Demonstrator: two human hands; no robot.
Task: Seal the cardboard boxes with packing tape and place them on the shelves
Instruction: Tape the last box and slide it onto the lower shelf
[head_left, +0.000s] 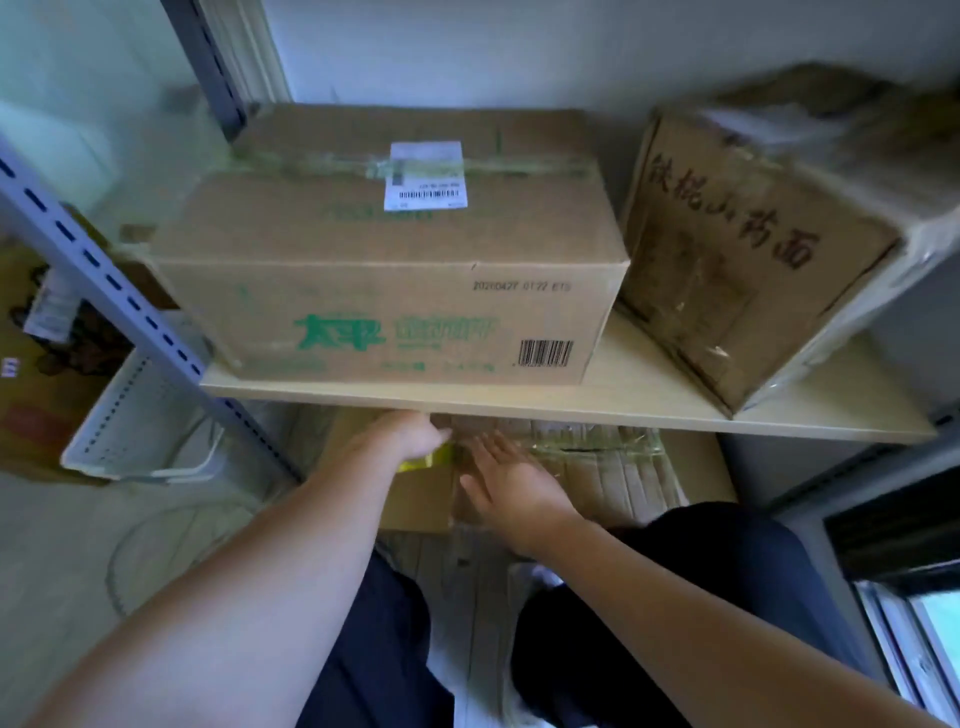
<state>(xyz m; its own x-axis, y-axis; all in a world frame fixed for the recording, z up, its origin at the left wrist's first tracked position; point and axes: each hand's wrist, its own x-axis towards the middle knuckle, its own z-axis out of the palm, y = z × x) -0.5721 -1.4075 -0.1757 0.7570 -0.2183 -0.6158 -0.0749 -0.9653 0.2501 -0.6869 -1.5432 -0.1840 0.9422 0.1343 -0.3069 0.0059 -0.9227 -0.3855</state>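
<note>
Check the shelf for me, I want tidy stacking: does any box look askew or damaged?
Yes. The right box with handwritten characters sits turned at an angle on the shelf board, its tape wrinkled and its top messy. The green-printed box beside it sits square.

Left hand (410, 434) fingers hidden under shelf board (571, 410), grip on yellow thing (423, 460) unclear. Lower box (597, 478) beyond right hand (511, 480): far part hidden by same board. Right-side box (769, 249) blurred, cut by frame edge.
</note>
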